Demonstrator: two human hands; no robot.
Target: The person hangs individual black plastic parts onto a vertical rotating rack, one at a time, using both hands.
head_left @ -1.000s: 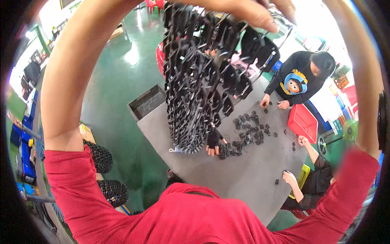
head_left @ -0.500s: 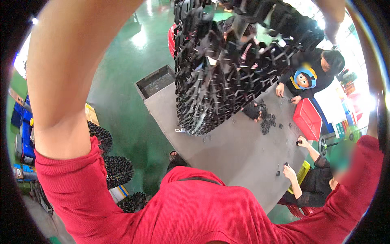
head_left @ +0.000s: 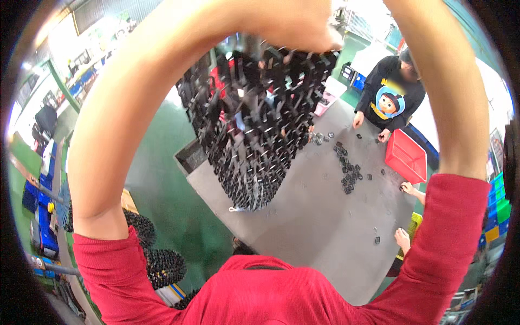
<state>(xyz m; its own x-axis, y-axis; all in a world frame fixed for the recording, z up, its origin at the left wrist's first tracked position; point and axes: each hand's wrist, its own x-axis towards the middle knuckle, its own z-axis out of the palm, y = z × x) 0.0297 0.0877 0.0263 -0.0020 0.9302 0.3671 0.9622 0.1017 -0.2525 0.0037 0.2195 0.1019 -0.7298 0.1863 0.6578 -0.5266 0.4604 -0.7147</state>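
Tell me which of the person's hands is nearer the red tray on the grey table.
Hard to call. The left hand grips the top of the black spiky rack, up-left of the red tray; the right hand is out of view, only its forearm showing above the tray.

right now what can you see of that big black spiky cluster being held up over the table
The black cluster is a tall bundle of many small dark plastic-looking pieces jutting out in rows, wide at the top and tapering to a point just above the grey table. It hangs tilted, blurred in places. A hand grips its top; which hand cannot be told. Red and pink show through its gaps.
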